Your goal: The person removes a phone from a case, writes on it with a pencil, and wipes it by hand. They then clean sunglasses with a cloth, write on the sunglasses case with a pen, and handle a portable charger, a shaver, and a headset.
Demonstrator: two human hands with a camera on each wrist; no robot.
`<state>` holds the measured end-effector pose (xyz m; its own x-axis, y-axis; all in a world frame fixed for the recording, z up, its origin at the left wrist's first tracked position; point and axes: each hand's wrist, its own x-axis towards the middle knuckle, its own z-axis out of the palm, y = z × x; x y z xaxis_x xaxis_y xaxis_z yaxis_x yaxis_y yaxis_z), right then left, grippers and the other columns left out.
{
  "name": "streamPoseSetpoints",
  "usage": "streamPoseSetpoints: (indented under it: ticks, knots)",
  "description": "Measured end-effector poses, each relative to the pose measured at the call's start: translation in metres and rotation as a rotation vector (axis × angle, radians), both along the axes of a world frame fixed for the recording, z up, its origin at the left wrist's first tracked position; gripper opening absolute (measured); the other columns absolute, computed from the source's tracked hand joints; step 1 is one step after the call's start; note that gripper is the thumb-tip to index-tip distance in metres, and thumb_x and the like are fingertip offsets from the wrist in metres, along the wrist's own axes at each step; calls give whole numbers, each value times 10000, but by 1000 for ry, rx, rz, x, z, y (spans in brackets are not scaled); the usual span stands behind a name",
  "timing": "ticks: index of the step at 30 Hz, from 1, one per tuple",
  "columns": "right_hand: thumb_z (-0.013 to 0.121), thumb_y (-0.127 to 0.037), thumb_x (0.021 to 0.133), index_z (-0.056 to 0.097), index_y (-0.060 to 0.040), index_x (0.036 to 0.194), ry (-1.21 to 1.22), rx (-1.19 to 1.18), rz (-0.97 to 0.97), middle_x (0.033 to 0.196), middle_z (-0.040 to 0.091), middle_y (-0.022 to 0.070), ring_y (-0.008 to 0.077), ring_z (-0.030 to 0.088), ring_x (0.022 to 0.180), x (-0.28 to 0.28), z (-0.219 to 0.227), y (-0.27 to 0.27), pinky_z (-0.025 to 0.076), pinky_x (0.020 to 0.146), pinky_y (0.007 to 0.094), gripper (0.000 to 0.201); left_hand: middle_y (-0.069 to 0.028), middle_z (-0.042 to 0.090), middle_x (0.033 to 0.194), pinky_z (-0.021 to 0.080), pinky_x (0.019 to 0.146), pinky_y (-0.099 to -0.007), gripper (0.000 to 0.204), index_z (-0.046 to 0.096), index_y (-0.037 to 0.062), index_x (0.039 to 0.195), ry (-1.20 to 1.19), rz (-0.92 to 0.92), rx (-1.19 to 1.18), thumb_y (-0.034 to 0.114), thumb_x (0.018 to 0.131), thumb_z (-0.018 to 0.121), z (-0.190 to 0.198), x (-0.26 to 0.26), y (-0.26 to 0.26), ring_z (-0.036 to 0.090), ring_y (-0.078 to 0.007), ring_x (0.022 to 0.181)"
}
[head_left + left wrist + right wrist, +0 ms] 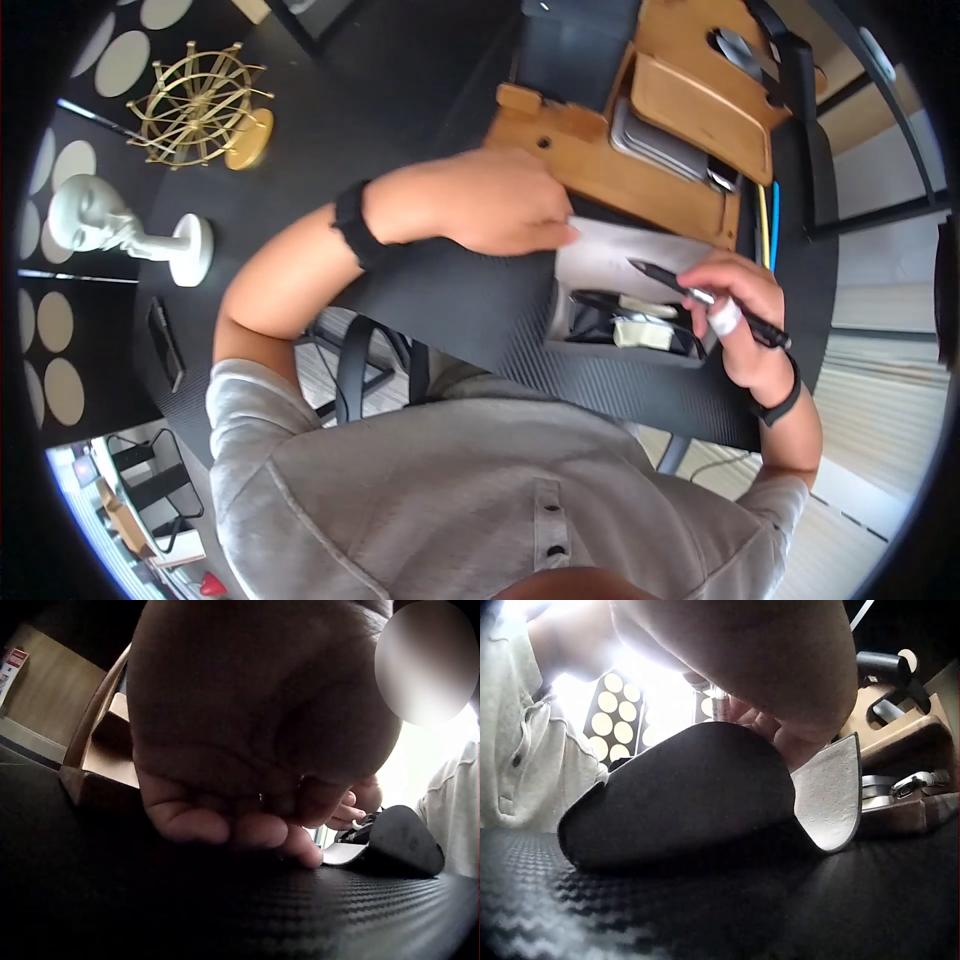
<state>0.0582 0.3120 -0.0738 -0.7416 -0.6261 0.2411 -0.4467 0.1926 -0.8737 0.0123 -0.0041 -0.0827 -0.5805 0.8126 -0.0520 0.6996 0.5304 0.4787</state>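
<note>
My right hand (738, 300) holds a black pen (655, 272) with a silver band, its tip pointing up and left over an open case (625, 242). A white band wraps one finger of that hand. The case is dark outside with a pale lining; a cream-coloured block (643, 333) and several dark slim items lie inside. My left hand (490, 205), fingers curled, pinches the left corner of the case's raised flap. In the left wrist view its fingertips (304, 847) are right at the flap's pale edge (343, 853). From the right wrist, the case's dark end (682, 799) hides most of the fingers.
Behind the case stands a wooden organizer (650, 195) with a raised tray (700, 115) and grey flat devices (660, 145). A dark box (575, 55) is beside it. Further left are a gold wheel ornament (200, 105), a white head sculpture (95, 215) and a dark phone-like slab (165, 345).
</note>
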Motion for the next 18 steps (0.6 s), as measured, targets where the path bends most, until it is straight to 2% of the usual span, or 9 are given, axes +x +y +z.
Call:
streamPoseSetpoints:
  ticks: [2,11,18]
  knots:
    - [630,-196,956,705,14,1065,-18,15,-1,861,677,103,193,663,742,0,-1,0,510,683,300,248,-221,653,763,489,698,-489,434,658,-33,766,-12,24,-6,295,1034,561,1,0,0,641,-430,770]
    - [634,-192,963,707,9,1066,3,-13,-10,856,678,105,187,660,727,3,0,0,503,665,291,238,-219,649,768,481,707,-498,540,680,-1,827,-128,57,-44,423,1084,466,7,-1,2,634,-430,785]
    - [631,-169,953,708,6,1075,47,-14,-3,850,673,106,181,649,722,2,-1,0,492,662,283,227,-221,645,766,482,728,-508,528,664,4,840,-131,66,-63,419,1090,456,6,-2,2,635,-443,826]
